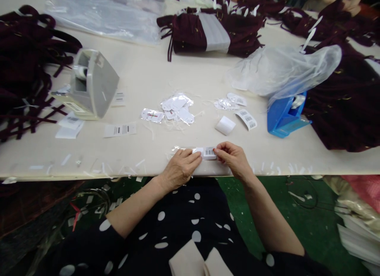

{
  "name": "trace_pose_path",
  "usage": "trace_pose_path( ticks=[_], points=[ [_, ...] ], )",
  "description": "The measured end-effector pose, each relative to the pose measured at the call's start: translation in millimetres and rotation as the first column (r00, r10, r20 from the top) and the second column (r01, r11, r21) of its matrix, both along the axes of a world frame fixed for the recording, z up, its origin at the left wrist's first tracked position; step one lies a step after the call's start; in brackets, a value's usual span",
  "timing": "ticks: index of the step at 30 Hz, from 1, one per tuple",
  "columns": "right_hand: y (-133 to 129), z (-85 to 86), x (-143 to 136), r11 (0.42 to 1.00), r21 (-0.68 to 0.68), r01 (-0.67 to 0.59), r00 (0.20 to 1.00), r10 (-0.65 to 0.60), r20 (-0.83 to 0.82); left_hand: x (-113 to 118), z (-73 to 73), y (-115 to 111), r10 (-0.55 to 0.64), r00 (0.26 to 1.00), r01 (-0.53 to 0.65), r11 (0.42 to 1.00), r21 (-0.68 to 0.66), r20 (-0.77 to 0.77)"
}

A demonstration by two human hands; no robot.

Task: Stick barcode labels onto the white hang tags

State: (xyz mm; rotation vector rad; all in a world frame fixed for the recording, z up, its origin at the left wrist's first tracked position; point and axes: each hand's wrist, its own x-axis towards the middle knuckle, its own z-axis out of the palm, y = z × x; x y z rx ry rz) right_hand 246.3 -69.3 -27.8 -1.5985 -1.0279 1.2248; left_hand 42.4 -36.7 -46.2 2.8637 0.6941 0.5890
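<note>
Dotted garment (178, 224) below table edge (267, 172), right grip (233, 157) tight on label (209, 152), left grip (182, 167) unclear

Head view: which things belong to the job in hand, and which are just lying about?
Job in hand:
barcode label, at fingertips of left hand and right hand
tag pile, probably

Apparently just lying about:
clear plastic bag
plastic sheet
paper scraps

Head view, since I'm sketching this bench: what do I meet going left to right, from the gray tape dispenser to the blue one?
Gray tape dispenser, left hand, barcode label, right hand, blue tape dispenser.
</note>
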Motion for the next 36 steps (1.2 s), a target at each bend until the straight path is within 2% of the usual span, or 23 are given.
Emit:
trace_pose_path(
  ticks=[7, 14, 20, 30, 36],
  points=[
    [5.3, -5.4, -4.4, 0.997, -0.046, -0.063, 0.992, 0.068, 0.105, -1.9, -5.5, -0.8, 0.018, 1.0, -0.018, 1.0, -0.011, 0.02],
    [7.8, -4.8, -5.2, 0.995, -0.07, -0.07, 0.991, 0.077, 0.111, -1.2, -4.8, -0.9, 0.026, 0.999, -0.025, 1.0, -0.008, 0.037],
    [8.0, -7.8, -5.6, 0.995, -0.063, -0.079, 0.985, 0.088, 0.148, -1.0, -2.2, -0.9, 0.032, 0.999, -0.032, 0.999, -0.015, 0.034],
    [8.7, -5.6, -8.5, 0.996, -0.055, -0.075, 0.976, 0.085, 0.203, -0.6, -6.2, -1.6, 0.048, 0.998, -0.047, 0.998, -0.037, 0.029],
    [8.2, -8.5, -8.4, 0.996, -0.022, -0.083, 0.956, 0.086, 0.281, 0.0, -2.4, -0.9, 0.043, 0.999, -0.044, 0.999, -0.028, -0.032]
  ],
)
